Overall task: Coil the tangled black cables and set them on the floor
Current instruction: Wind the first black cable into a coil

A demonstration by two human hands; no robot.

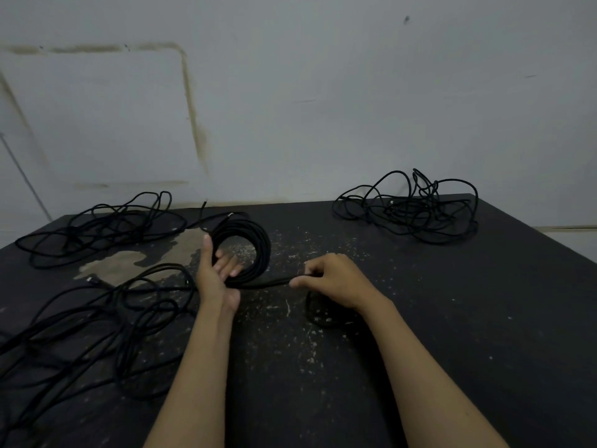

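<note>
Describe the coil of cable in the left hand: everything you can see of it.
The coil is black, matte-looking cable wound into a roundish ring of many turns with an open centre. It stands tilted over the dark table, between the tangled piles. The left hand grips its near left side, fingers through the centre. A strand runs right from its bottom into the pinching right hand. A loose end sticks up behind.

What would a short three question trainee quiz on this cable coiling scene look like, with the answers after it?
1. True or false: the left hand holds the round coil.
2. How many loose tangles lie against the wall? A one, B two, C four.
3. Fill in: the right hand pinches a ____ running to the coil.

Key: 1 true. 2 B, the left tangle and the right tangle. 3 cable.
</note>
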